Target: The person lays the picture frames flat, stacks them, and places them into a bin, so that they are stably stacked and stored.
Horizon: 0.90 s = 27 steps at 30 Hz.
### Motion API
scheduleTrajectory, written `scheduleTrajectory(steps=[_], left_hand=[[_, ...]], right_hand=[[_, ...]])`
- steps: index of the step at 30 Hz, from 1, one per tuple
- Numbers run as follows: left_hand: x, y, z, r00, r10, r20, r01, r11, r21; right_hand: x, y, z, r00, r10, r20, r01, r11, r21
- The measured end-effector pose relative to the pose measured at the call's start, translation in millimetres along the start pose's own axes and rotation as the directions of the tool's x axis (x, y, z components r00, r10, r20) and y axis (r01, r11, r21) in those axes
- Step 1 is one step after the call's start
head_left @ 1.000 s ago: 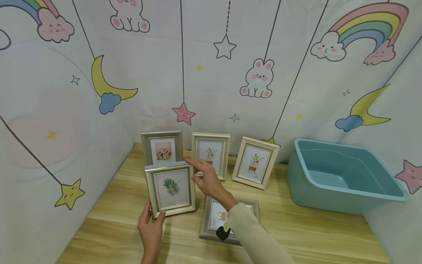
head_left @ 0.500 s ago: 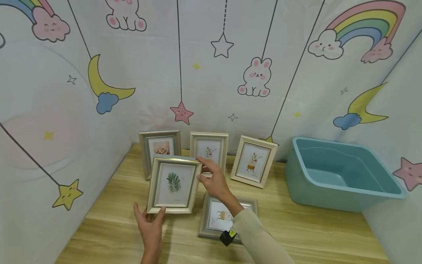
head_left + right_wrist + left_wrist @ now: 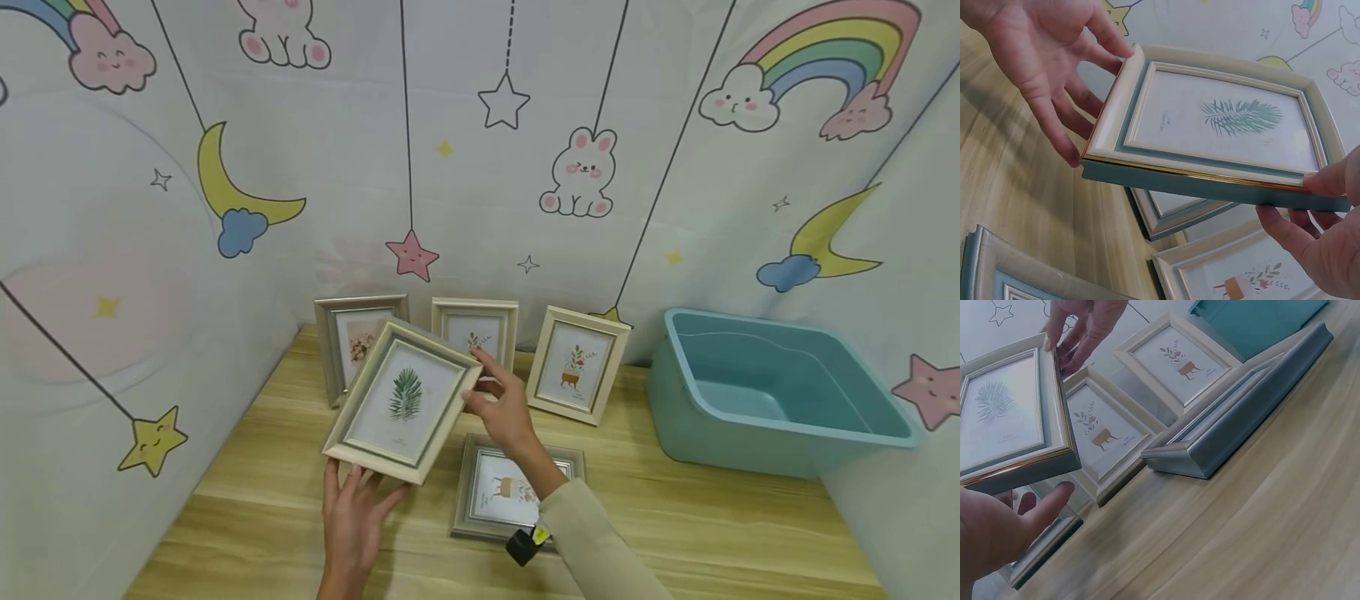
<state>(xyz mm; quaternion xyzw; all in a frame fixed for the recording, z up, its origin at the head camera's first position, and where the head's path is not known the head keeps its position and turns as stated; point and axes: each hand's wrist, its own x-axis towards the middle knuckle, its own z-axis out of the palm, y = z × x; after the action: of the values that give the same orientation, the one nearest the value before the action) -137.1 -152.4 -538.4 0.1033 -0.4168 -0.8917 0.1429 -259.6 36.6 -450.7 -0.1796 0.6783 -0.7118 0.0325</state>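
A cream picture frame (image 3: 420, 454) with a green leaf print is held up off the table, tilted, its top leaning right. My right hand (image 3: 510, 412) pinches its upper right corner, thumb on the front and fingers behind. Below it is my left hand (image 3: 352, 521), fingers spread and fairly straight, fingertips at the lower edge. In the right wrist view the left hand (image 3: 1054, 69) shows a fingertip right at the frame's corner. The lifted frame partly covers a silver-brown frame (image 3: 330, 350) with a pink flower picture, and a cream frame (image 3: 476, 308) with a plant picture.
Another cream plant frame (image 3: 577, 367) stands slanted at the back wall. A grey-brown frame (image 3: 465, 492) lies flat in front, partly behind the right forearm and a black wrist camera (image 3: 525, 546). A blue-green tub (image 3: 742, 450) stands on the wooden table (image 3: 660, 533) at right.
The leaf frame has risen off the table, shifted right and turned clockwise. The right hand moved right with it, still pinching its corner. The left hand's fingers loosened and spread beneath the lower edge.
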Motion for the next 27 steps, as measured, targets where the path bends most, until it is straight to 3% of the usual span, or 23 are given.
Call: scheduleTrajectory(steps=[3,11,20,23,27], left_hand=[[0.7,-0.4,2.3,1.000,0.011,0.026,-0.012,0.999,0.036],[0.0,-0.8,8.1,1.000,0.009,-0.007,-0.008,0.995,0.098],[1.2,-0.6,14.9,0.998,0.027,-0.055,-0.017,0.986,0.165],[1.9,0.3,15.1,0.999,0.038,-0.028,-0.032,0.982,0.183],[2.9,3.5,13.3,0.997,0.066,0.031,-0.072,0.967,0.245]], right_hand=[[-2.7,1.1,-2.4,0.999,0.023,-0.026,-0.022,0.998,0.056],[-12.5,4.3,-7.6,0.995,0.045,-0.084,-0.032,0.987,0.157],[-29.9,11.7,-12.6,0.992,0.011,-0.128,0.015,0.980,0.201],[-36.2,15.8,-15.5,0.986,0.020,-0.163,0.013,0.980,0.198],[-41.1,16.7,-21.5,0.962,0.011,-0.271,0.005,0.998,0.058]])
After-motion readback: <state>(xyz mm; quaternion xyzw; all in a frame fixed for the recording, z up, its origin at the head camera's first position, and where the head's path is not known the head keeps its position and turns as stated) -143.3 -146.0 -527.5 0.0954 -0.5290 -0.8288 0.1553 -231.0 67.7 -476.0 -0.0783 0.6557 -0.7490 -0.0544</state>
